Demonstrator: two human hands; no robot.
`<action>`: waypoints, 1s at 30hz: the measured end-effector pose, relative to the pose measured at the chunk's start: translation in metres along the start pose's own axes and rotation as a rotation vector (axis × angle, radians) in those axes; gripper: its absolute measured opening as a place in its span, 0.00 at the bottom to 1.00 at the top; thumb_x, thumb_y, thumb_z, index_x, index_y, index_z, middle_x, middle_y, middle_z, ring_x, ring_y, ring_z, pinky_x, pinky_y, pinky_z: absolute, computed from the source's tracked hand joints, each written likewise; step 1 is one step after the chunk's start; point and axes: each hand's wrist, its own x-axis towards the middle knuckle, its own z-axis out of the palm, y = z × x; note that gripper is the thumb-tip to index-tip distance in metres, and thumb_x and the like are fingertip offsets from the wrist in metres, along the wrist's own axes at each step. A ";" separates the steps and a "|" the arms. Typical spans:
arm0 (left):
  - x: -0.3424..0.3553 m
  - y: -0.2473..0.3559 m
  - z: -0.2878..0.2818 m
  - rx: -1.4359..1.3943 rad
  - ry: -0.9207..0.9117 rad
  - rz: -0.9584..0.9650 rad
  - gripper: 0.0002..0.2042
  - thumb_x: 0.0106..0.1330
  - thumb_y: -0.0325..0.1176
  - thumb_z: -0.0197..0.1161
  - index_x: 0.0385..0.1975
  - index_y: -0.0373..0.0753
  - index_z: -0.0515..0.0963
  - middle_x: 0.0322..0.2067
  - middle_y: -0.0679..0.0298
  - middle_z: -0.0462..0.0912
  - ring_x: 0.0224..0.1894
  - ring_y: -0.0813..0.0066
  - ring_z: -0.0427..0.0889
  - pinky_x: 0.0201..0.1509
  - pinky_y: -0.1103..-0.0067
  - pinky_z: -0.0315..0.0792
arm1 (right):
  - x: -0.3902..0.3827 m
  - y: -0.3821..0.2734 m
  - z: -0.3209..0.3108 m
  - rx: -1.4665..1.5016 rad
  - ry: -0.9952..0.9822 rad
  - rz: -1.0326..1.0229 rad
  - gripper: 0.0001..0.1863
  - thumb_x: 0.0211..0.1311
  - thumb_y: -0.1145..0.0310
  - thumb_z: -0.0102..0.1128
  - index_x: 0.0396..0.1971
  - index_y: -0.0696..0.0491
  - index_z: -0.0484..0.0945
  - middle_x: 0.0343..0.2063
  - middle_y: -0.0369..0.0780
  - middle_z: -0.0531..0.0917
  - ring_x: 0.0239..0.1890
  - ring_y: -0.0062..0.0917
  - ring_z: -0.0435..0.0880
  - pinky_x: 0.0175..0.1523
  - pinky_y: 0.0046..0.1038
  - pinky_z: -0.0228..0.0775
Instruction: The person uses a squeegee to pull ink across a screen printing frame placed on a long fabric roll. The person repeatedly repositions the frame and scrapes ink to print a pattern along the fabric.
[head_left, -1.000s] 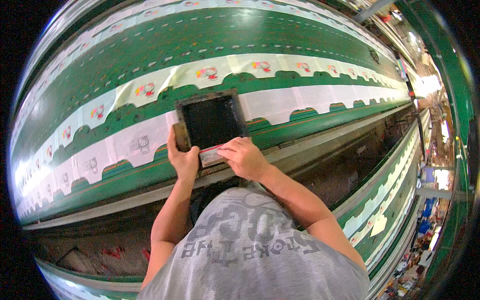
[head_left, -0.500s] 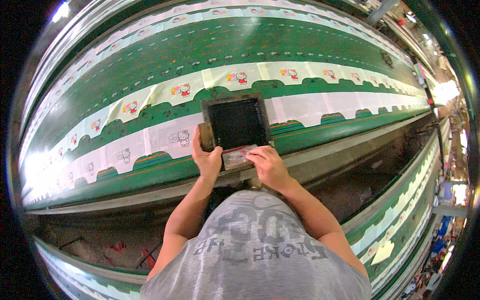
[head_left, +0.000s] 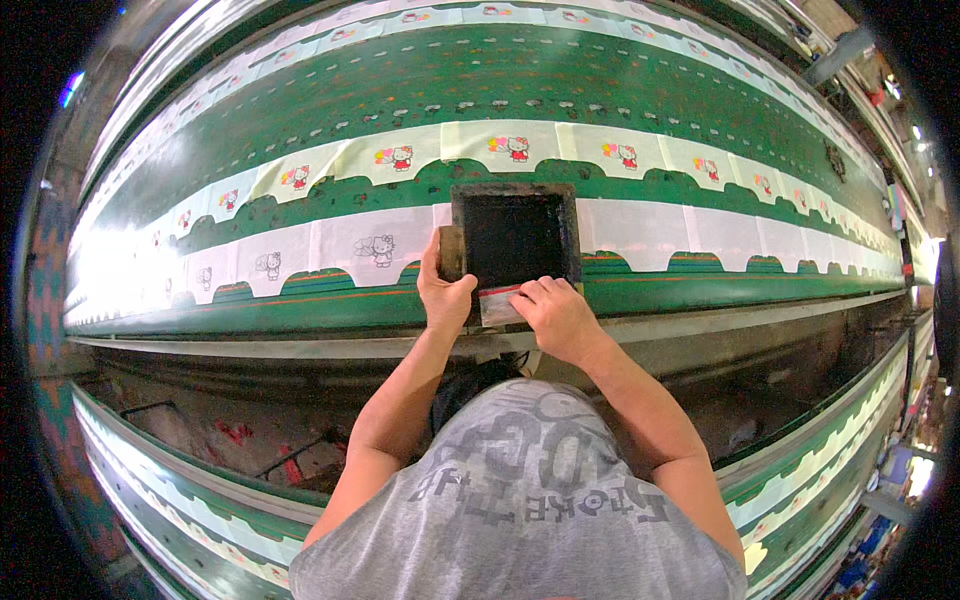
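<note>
A small square printing screen [head_left: 572, 235] with a dark mesh lies on the row of white fabric pieces in front of me. My left hand [head_left: 445, 294] is closed around its left side, by a wooden block [head_left: 452, 252], with the thumb on the near corner. My right hand [head_left: 558, 318] grips a flat, pale squeegee-like blade [head_left: 496, 308] with a red strip along its edge, at the screen's near side. Its fingers hide the blade's right part. Left of the screen, a white piece [head_left: 335, 252] bears a grey outlined cartoon cat with balloons.
The long green table [head_left: 380, 310] runs left to right, with a pale rail [head_left: 250, 345] along its near edge. Beyond the screen lies a row of cream pieces [head_left: 470, 140] with coloured cat prints. Further printed rows lie farther off. Another green table [head_left: 800, 490] stands behind me.
My view has turned slightly, so the tables look more level and the screen sits farther right in the picture. My right hand covers more of the blade. Both hands keep their hold.
</note>
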 end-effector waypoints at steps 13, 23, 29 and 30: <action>0.000 -0.005 0.008 0.054 -0.033 0.039 0.47 0.57 0.19 0.67 0.84 0.33 0.66 0.77 0.46 0.77 0.81 0.54 0.75 0.86 0.66 0.65 | 0.107 0.104 -0.017 0.071 -0.010 0.065 0.24 0.62 0.83 0.56 0.54 0.55 0.91 0.46 0.49 0.90 0.55 0.49 0.87 0.66 0.47 0.81; -0.005 -0.021 0.005 0.032 -0.012 0.040 0.45 0.61 0.20 0.71 0.85 0.36 0.67 0.74 0.47 0.78 0.77 0.53 0.77 0.81 0.63 0.70 | 0.062 0.041 0.000 -0.021 -0.021 0.107 0.27 0.63 0.83 0.57 0.62 0.53 0.87 0.54 0.45 0.89 0.57 0.47 0.85 0.64 0.48 0.78; -0.004 -0.020 0.005 0.105 -0.019 0.032 0.45 0.61 0.18 0.70 0.85 0.33 0.66 0.74 0.50 0.79 0.74 0.63 0.79 0.80 0.69 0.72 | 0.012 0.004 0.004 -0.005 -0.023 0.094 0.25 0.64 0.77 0.62 0.62 0.53 0.87 0.55 0.42 0.88 0.57 0.44 0.84 0.65 0.47 0.76; -0.004 -0.018 0.005 0.148 -0.017 0.044 0.46 0.60 0.18 0.70 0.84 0.33 0.66 0.73 0.49 0.80 0.74 0.62 0.80 0.80 0.69 0.71 | 0.006 0.001 0.004 -0.006 -0.020 0.095 0.25 0.64 0.76 0.62 0.61 0.53 0.87 0.55 0.42 0.88 0.57 0.44 0.84 0.66 0.47 0.76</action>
